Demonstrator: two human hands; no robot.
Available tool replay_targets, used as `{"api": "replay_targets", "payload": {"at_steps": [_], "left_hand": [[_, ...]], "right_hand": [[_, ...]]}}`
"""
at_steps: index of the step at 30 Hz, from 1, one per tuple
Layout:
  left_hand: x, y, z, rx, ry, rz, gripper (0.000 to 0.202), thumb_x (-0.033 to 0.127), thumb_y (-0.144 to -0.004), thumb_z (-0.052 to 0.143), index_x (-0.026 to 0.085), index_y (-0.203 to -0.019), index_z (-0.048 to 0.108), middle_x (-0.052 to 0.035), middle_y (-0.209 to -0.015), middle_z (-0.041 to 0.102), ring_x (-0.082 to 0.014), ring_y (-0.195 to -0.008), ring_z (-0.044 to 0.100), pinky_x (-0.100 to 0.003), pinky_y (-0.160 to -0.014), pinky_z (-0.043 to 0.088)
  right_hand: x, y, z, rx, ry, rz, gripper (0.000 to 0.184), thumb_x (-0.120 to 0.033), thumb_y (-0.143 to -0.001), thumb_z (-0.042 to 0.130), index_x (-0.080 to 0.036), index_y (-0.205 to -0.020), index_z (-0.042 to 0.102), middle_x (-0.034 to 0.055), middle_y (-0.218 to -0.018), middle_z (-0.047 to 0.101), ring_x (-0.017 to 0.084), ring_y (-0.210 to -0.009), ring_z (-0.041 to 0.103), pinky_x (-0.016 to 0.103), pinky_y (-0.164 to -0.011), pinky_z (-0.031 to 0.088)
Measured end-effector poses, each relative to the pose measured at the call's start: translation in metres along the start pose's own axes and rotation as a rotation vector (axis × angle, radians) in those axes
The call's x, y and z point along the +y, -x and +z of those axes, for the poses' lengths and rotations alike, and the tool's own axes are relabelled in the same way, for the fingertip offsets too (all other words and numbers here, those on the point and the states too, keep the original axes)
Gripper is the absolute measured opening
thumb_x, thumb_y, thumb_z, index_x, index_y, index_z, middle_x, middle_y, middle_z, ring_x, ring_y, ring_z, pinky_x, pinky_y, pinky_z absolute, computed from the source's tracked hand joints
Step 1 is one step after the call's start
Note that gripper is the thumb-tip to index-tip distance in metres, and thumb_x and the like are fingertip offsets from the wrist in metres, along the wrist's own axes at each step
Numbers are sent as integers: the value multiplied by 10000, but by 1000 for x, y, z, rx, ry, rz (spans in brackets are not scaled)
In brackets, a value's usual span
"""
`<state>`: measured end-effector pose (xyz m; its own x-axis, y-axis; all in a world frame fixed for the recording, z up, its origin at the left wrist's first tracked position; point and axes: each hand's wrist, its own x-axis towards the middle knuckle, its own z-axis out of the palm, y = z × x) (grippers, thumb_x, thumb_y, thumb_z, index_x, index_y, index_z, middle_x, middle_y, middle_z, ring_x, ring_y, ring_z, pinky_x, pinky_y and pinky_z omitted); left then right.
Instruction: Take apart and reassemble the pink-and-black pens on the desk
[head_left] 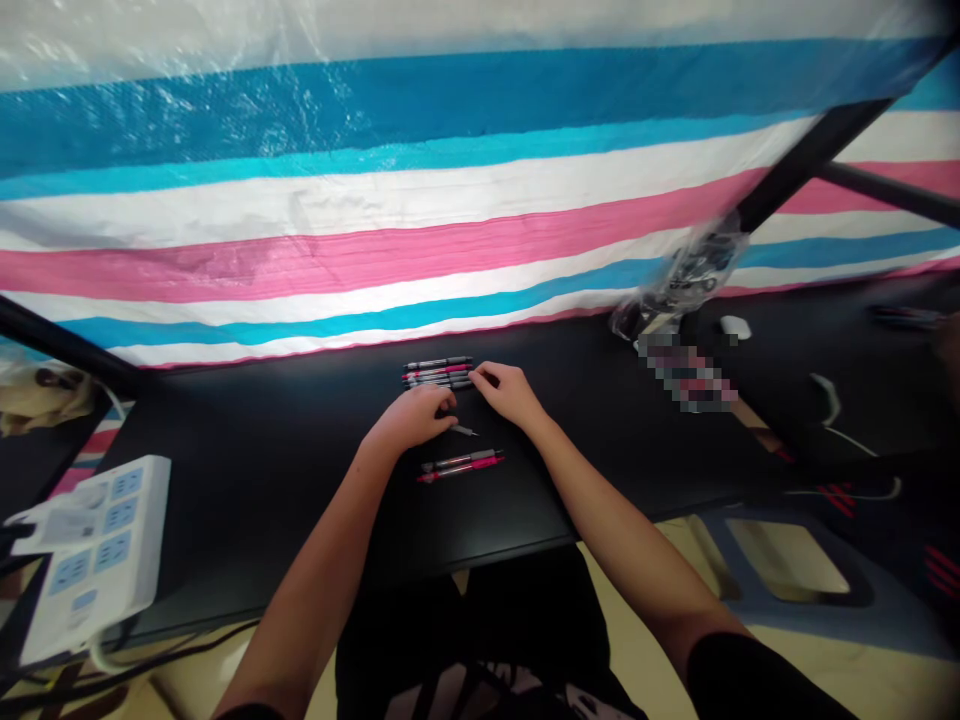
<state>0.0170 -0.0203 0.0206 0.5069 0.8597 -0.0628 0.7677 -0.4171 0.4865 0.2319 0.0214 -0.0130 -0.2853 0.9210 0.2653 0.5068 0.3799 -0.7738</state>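
Several pens [437,364] with black, grey and pink parts lie side by side in a row on the black table. Over the near left side of this row rests my left hand [416,413], fingers curved and thumb apart. A slim grey pen [464,430] sticks out beside that thumb; its other end is hidden. My right hand [508,392] is bent at the row's right end, its fingertips together on the pen ends. Nearer to me lie two pens, a grey and black one [461,461] and a pink one [463,468].
A white power strip [112,540] stands at the table's left edge [187,600]. At the right are a clear plastic bag [701,265], a blurred-out packet [686,372] and a white mouse [736,327]. A striped sheet [375,230] hangs behind the table; a blue-grey stool [720,550] stands below right.
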Motion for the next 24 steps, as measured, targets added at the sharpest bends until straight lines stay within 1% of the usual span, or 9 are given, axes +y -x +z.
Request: {"api": "replay_targets", "payload": {"at_steps": [2,3,6,8,10,13,17,21,24], "left_hand": [[1,1,2,-51,-31,8,327,370,-799,785,204,-1075,729,-81,-1050,701,-272,-992,646,-357,-859,502],[3,1,2,-83,-54,8,338,383,-778,810,211,-1059,734,-82,-1053,694,-283,-1005,639,-362,-858,499],[7,1,2,-117,-60,-2,144,289,-832,759,206,-947,732,-74,-1001,694,-263,-951,641,-340,-809,483],[8,0,0,-46,-11,-17,84,246,-905,674,190,-951,716,-75,-973,708,-240,-899,651,-324,-777,472],[9,0,-4,62,25,-31,147,263,-975,588,182,-1028,699,-81,-974,723,-234,-876,659,-319,-758,464],[10,1,-10,147,60,-13,200,300,-1016,532,198,-1105,680,-72,-973,732,-225,-859,668,-301,-739,455],[8,1,-11,236,94,-9,169,277,-974,595,206,-1090,696,-60,-965,734,-210,-849,666,-285,-757,456],[1,-1,-12,224,106,-62,159,290,-943,636,179,-952,749,-38,-769,709,-189,-711,626,-289,-712,437],[-5,1,-16,197,193,-81,202,321,-920,660,176,-822,762,-24,-693,703,-170,-660,606,-284,-679,427]], "right_hand": [[0,0,0,-41,-1,-7,282,-400,-951,574,-193,-791,680,18,-710,660,173,-667,573,292,-669,404],[0,1,0,-52,1,-10,282,-398,-950,574,-191,-793,683,19,-714,664,174,-671,574,292,-672,407],[-1,1,1,-65,-2,-8,283,-395,-948,573,-188,-793,687,20,-714,663,174,-673,570,295,-676,409],[-2,2,0,-83,-28,6,290,-411,-946,580,-189,-796,691,18,-717,666,171,-673,570,295,-677,410],[-4,3,-1,-149,-87,29,344,-456,-956,575,-191,-768,686,14,-696,665,166,-656,576,291,-668,417],[-8,5,-1,-259,-240,59,425,-538,-965,560,-192,-747,675,6,-629,652,156,-599,584,282,-634,436],[-7,5,1,-213,-373,92,431,-589,-934,597,-189,-802,683,-7,-575,629,142,-529,566,268,-573,434],[-3,3,7,-190,-463,136,421,-579,-904,645,-183,-768,680,-5,-547,633,128,-472,548,268,-532,435],[-4,3,13,-186,-631,149,365,-545,-849,722,-180,-851,716,33,-674,728,154,-557,640,297,-594,518]]}}
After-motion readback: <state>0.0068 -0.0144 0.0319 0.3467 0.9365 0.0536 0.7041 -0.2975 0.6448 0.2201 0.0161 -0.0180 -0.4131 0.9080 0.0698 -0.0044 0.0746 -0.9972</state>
